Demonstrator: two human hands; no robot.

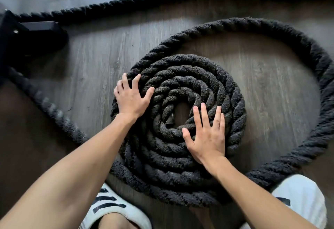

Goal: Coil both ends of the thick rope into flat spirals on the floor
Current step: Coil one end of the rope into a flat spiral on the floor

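Spiral (169, 187) of thick black rope: flat on floor (267, 87), several tight turns. Right hand (207, 138): fingers straight, flat on inner turns. Left hand (131, 100): fingers splayed, pressing left rim, gripping nothing. Loose loop (310, 50): beyond, rightward. Judged heavy, pliant, grippy; take hold of loop beside rim.

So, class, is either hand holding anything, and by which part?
Nothing is held. The left hand and right hand press open on the rope spiral, left on outer turns, right near centre.
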